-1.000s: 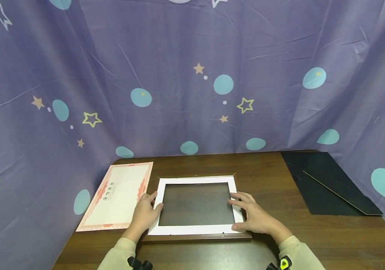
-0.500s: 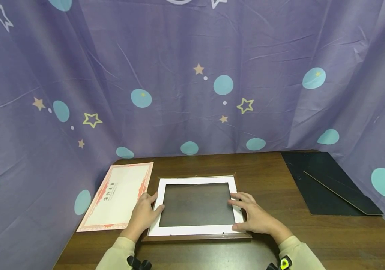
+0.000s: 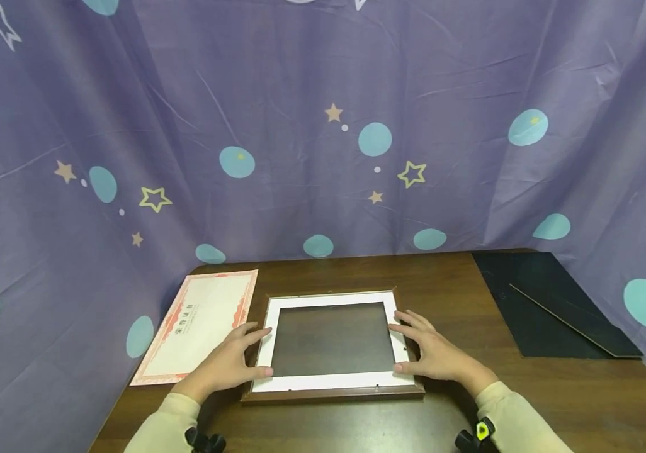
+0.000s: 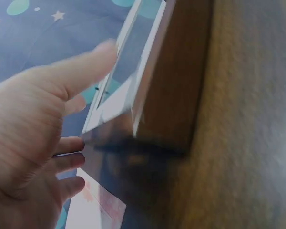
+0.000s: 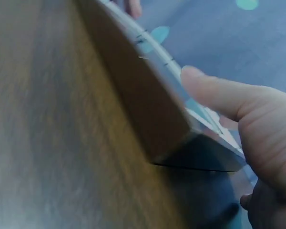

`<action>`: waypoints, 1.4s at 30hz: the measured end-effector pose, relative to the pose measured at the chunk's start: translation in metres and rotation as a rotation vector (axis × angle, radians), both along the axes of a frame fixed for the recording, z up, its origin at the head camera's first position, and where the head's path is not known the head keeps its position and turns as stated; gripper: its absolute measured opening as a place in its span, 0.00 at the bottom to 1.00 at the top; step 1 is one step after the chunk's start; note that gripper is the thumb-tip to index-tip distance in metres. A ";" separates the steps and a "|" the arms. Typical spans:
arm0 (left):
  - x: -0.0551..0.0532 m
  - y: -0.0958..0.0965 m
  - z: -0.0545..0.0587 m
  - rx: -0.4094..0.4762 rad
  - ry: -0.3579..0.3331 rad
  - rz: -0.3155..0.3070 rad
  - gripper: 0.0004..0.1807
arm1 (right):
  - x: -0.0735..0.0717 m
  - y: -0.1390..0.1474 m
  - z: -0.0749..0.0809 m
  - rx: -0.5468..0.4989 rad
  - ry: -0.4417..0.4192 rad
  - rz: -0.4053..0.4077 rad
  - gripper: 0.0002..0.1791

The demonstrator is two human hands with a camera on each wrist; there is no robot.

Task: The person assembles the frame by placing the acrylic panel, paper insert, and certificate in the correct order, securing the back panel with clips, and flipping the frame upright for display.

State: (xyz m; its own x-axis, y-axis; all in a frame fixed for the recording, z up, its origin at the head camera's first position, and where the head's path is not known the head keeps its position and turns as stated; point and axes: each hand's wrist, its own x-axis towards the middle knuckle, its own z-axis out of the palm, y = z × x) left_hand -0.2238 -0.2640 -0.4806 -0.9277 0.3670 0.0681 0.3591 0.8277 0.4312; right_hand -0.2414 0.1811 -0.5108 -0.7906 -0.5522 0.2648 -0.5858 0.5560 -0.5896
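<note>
We see the picture frame (image 3: 334,396) lying flat between the two hands, its white border (image 3: 328,382) making a band just inside the brown rim. To the frame's left the room is tight: the certificate sheet (image 3: 204,327) lies just beside it. To the frame's right we have a broader stretch of wood before the black panel (image 3: 527,321), which has a second dark piece (image 3: 575,314) with a pale edge lying across it.

Under the frame is the brown tabletop (image 3: 442,283), dully shiny in front of it. Behind the frame, past a strip of wood, hangs the purple curtain (image 3: 311,157) with stars and teal spots.

Our left hand (image 3: 223,362) is at the frame's left edge, thumb and forefinger parted widely over the border. Our right hand (image 3: 436,352) mirrors it at the right edge, fingers spread, thumb near the front corner. Neither is curled around the frame or gripping anything; we cannot tell whether the fingertips touch it.
</note>
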 end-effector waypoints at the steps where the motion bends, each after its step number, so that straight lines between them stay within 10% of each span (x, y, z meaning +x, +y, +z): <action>1: 0.002 -0.001 0.000 -0.003 -0.029 -0.012 0.49 | -0.001 0.001 0.000 0.011 -0.004 0.000 0.48; 9: 0.006 0.000 -0.005 -0.032 -0.135 -0.014 0.56 | -0.005 0.004 0.001 0.057 -0.035 -0.007 0.55; 42: 0.004 0.064 -0.011 -0.045 -0.118 -0.082 0.58 | 0.019 0.071 -0.015 0.049 -0.098 -0.101 0.49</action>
